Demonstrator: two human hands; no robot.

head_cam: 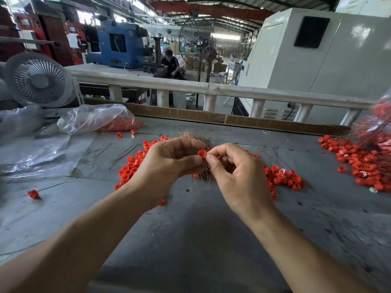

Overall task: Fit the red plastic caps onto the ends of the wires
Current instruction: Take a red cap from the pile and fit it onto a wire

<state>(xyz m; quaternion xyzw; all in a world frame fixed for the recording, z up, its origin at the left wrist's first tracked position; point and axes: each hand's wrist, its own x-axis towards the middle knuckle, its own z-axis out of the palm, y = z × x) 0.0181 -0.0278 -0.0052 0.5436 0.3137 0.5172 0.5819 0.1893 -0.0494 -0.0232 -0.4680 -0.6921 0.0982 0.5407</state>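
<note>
red cap [202, 154] pinched, wire bundle [201, 138] behind

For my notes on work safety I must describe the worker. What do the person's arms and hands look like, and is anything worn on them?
Both forearms are bare up to the picture's lower edge: no sleeves show. The left hand and the right hand wear no gloves, and no ring, watch or bracelet shows on the sides in view. The fingernails that show are short and unpainted. No tape, bandage or marking shows.

A factory hall. At eleven o'clock stands a blue machine [118, 44]; at twelve, an industrial pedestal fan [197, 49]. Steel roof trusses [211, 9] span overhead.
</note>
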